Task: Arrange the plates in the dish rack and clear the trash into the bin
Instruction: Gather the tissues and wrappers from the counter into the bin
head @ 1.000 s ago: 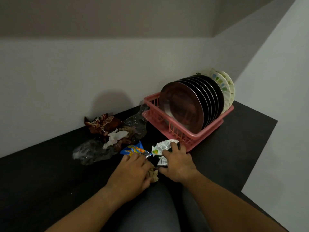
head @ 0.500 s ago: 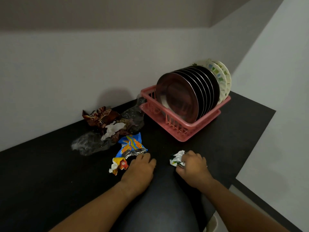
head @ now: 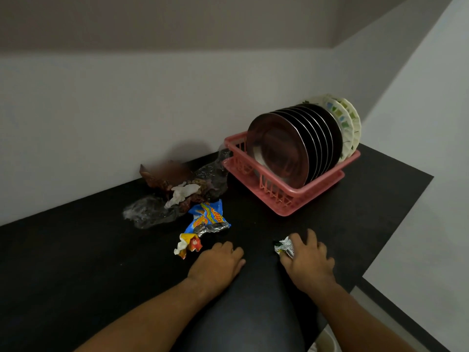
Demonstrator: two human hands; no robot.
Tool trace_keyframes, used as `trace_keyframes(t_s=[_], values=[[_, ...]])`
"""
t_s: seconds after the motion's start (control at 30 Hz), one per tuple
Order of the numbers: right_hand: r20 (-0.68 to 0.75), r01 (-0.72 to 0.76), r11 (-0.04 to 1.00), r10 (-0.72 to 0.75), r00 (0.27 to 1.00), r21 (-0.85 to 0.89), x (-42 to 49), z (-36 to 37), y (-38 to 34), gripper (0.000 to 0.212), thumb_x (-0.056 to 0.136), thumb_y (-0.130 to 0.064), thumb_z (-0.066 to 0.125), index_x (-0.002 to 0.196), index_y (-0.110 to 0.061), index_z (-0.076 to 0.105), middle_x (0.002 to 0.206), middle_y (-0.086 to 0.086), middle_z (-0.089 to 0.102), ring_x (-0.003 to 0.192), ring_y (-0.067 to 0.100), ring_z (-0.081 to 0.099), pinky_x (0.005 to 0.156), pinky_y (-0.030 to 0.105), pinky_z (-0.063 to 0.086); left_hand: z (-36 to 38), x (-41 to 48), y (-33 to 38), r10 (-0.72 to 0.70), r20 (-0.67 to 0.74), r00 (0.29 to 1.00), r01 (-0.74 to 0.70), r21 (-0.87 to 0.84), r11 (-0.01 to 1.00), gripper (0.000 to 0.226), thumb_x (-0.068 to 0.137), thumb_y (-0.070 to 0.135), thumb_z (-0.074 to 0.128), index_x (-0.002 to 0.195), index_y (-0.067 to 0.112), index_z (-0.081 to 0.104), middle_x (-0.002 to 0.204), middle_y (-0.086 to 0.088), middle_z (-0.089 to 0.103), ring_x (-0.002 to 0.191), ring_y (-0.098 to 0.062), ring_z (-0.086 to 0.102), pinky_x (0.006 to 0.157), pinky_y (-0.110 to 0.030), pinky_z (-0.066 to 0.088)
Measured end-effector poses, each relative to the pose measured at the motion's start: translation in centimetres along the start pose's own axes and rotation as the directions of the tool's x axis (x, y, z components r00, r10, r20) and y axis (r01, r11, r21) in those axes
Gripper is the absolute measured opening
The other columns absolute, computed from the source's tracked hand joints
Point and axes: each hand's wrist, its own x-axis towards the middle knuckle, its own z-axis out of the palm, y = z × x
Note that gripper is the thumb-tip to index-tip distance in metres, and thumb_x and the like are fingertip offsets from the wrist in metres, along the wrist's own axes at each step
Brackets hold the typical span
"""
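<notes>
Wrappers crowd the black counter (head: pixel 76 250) mid-frame: blue snack wrapper (head: pixel 208 219), clear plastic (head: pixel 149 212), brown wrapper (head: pixel 165 174). To their right, the pink dish rack (head: pixel 286 196) holds steel plates (head: pixel 279 151) on edge, faces lower left, row running upper right. Right hand (head: pixel 308 260) pinches a crumpled silver wrapper (head: pixel 285 246); left hand (head: pixel 218 265) lies knuckles-up, its grip hidden.

One view only, worn on the head: wide-angle, it looks forward and down across the counter (head: pixel 76 262) from its near edge. Close in, the left hand (head: pixel 215 265) and right hand (head: pixel 308 262) sit low in frame near that edge; the dish rack (head: pixel 286 196) stands farther off, toward the counter's far right corner, by the wall (head: pixel 127 110).
</notes>
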Motion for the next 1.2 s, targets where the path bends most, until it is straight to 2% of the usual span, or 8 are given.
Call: trace_keyframes(t_s=[0.1, 0.23, 0.43, 0.63, 0.83, 0.93, 1.03, 1.2], values=[[0.015, 0.05, 0.997, -0.05, 0.999, -0.051, -0.2, -0.2, 0.1, 0.047, 0.093, -0.052, 0.048, 0.133, -0.035, 0.032, 0.133, 0.005, 0.047, 0.12, 0.027, 0.046, 0.095, 0.052, 0.043, -0.8, -0.1, 0.2, 0.068, -0.058, 0.996, -0.063, 0.087, 0.994, 0.041, 0.102, 0.049, 0.028, 0.115, 0.021, 0.056, 0.112, -0.002, 0.058, 0.102, -0.017, 0.048, 0.087, -0.034, 0.039], [0.022, 0.15, 0.985, -0.149, 0.989, -0.086, -0.7, -1.4, 0.0, 0.039, 0.095, -0.035, 0.052, 0.128, -0.028, 0.033, 0.122, 0.004, 0.051, 0.107, 0.023, 0.053, 0.088, 0.044, 0.048, -3.2, -0.5, -0.6, 0.064, -0.249, 0.966, -0.054, 0.044, 0.998, 0.038, 0.096, 0.052, 0.041, 0.101, 0.02, 0.061, 0.104, -0.001, 0.057, 0.098, -0.014, 0.046, 0.086, -0.029, 0.038], [0.005, 0.316, 0.949, -0.316, 0.949, -0.001, -1.1, -4.0, -1.3, 0.029, 0.092, -0.026, 0.059, 0.112, -0.026, 0.038, 0.102, -0.002, 0.047, 0.076, 0.016, 0.051, 0.064, 0.031, 0.044, -6.0, -2.9, -5.0, -0.239, -0.385, 0.891, 0.262, 0.008, 0.965, 0.039, 0.088, 0.059, 0.053, 0.105, 0.024, 0.058, 0.112, 0.002, 0.047, 0.089, -0.008, 0.045, 0.073, -0.026, 0.05], [-0.084, 0.412, 0.909, -0.407, 0.91, 0.058, -1.3, -7.6, -3.6, 0.035, 0.086, -0.03, 0.069, 0.091, -0.036, 0.034, 0.092, -0.007, 0.054, 0.071, 0.01, 0.051, 0.064, 0.028, 0.042, -4.5, -3.2, -5.3, -0.39, -0.285, 0.875, 0.408, 0.002, 0.913, 0.052, 0.084, 0.068, 0.049, 0.109, 0.023, 0.058, 0.116, 0.003, 0.049, 0.086, -0.012, 0.055, 0.069, -0.029, 0.052], [-0.089, 0.367, 0.929, -0.361, 0.928, 0.055, -2.8, -9.5, -3.7, 0.033, 0.085, -0.06, 0.063, 0.085, -0.035, 0.042, 0.078, -0.011, 0.054, 0.066, 0.004, 0.054, 0.051, 0.023, 0.037, -2.5, -3.8, -4.4, -0.412, -0.223, 0.883, 0.417, -0.027, 0.908, 0.031, 0.092, 0.048, 0.052, 0.11, 0.024, 0.058, 0.093, 0.007, 0.049, 0.074, -0.006, 0.047, 0.058, -0.022, 0.039], [-0.075, 0.339, 0.937, -0.333, 0.94, 0.081, -3.2, -9.7, -3.5, 0.026, 0.091, -0.05, 0.058, 0.076, -0.034, 0.044, 0.076, -0.011, 0.057, 0.062, 0.005, 0.057, 0.049, 0.02, 0.037, -1.9, -3.9, -3.5, -0.384, -0.19, 0.904, 0.37, -0.104, 0.923, 0.034, 0.09, 0.045, 0.056, 0.118, 0.027, 0.05, 0.107, 0.006, 0.053, 0.078, -0.004, 0.047, 0.064, -0.02, 0.044], [-0.026, 0.335, 0.936, -0.334, 0.942, 0.11, -3.2, -9.9, -3.5, 0.019, 0.091, -0.039, 0.058, 0.078, -0.034, 0.046, 0.085, -0.011, 0.056, 0.067, 0.007, 0.059, 0.053, 0.021, 0.041, -1.0, -4.2, -2.5, -0.352, -0.095, 0.931, 0.331, -0.186, 0.925, 0.051, 0.09, 0.047, 0.056, 0.134, 0.03, 0.039, 0.13, 0.003, 0.042, 0.101, -0.009, 0.049, 0.077, -0.022, 0.044], [0.021, 0.337, 0.927, -0.345, 0.938, 0.164, -3.5, -10.4, -2.5, 0.029, 0.09, -0.021, 0.061, 0.084, -0.038, 0.038, 0.088, -0.008, 0.055, 0.069, 0.008, 0.06, 0.052, 0.02, 0.041, -1.0, -4.1, -1.2, -0.272, -0.046, 0.961, 0.261, -0.159, 0.952, 0.039, 0.094, 0.039, 0.053, 0.13, 0.027, 0.045, 0.13, 0.002, 0.04, 0.098, -0.008, 0.048, 0.081, -0.023, 0.047]])
